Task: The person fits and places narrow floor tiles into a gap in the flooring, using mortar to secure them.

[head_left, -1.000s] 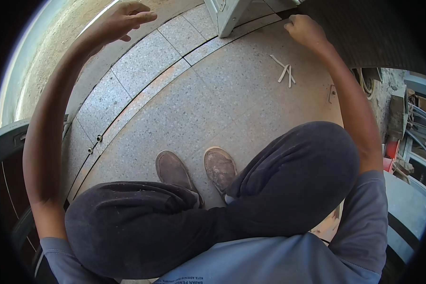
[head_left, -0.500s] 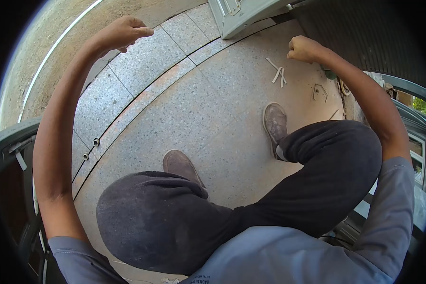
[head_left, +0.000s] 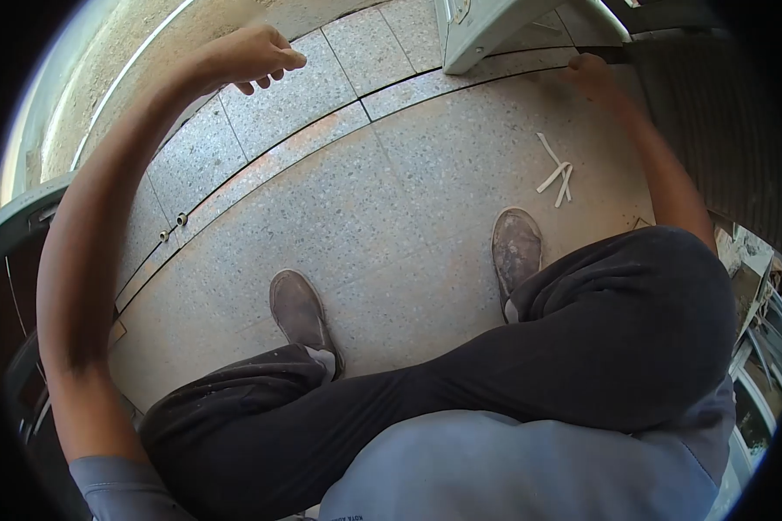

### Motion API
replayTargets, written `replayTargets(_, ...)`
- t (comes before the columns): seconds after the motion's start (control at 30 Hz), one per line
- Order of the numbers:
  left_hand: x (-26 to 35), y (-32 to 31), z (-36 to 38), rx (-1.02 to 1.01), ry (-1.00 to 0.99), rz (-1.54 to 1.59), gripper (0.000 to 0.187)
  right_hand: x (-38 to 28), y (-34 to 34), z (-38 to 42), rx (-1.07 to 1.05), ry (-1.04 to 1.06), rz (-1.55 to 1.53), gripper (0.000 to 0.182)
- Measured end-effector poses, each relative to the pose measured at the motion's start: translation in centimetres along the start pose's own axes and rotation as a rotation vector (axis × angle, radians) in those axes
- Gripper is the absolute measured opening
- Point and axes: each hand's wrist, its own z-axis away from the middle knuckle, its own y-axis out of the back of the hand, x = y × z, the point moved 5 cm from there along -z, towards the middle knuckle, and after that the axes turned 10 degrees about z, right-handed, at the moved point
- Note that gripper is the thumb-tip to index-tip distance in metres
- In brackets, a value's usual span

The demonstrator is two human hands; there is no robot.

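My left hand (head_left: 265, 61) is raised at the upper left, over the edge of the tiled floor (head_left: 408, 208). Its fingers are curled closed, and whatever may be between them is hidden. At the upper right, my right hand (head_left: 589, 76) is closed too, darker and a little blurred, so its contents cannot be made out. It is near the foot of a grey-green metal frame (head_left: 469, 52). Thin white strips (head_left: 565, 178) lie crossed on the floor below it.
Two small metal rings (head_left: 182, 220) sit along the dark floor joint at the left. My shoes (head_left: 297, 306) rest flat on the tiles. A dark ribbed panel (head_left: 712, 122) stands at the right, with metal pieces (head_left: 760, 334) below it. Rough ground lies beyond the tiles.
My right hand has moved up and to the right, and my left hand slightly right. The view has shifted, and my legs now spread wider.
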Motion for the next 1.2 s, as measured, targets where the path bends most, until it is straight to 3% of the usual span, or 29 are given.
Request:
replayTargets(0.07,0.7,-3.5,-1.2,-0.035,0.110,0.073,0.040,1.7,-0.4,-1.9,0.022,-0.030,-0.102,0.039)
replayTargets(0.13,-1.2,-8.0,-2.4,0.192,-0.007,0.023,0.039,3.4,-1.0,-3.5,0.128,-0.003,-0.224,0.040)
replayTargets(0.23,-0.4,-12.5,-1.3,0.439,0.133,0.105,0.039,5.3,-1.3,-5.4,0.085,-0.044,-0.210,0.041)
replayTargets(0.43,3.5,-19.0,-2.6,0.726,0.280,0.235,0.039,9.0,-2.5,-8.3,0.336,0.088,-0.240,0.041)
replayTargets(0.73,4.5,-20.6,-3.3,0.794,0.361,0.191,0.029,11.4,-3.0,-7.8,0.397,-0.109,-0.515,0.033)
replayTargets(1.03,4.2,-21.3,-2.5,0.833,0.351,0.120,0.028,13.1,-3.3,-9.0,0.470,-0.020,-0.308,0.030)
replayTargets(1.2,4.9,-20.4,-2.4,0.798,0.432,0.019,0.032,12.6,-3.6,-9.3,0.395,0.004,-0.225,0.031)
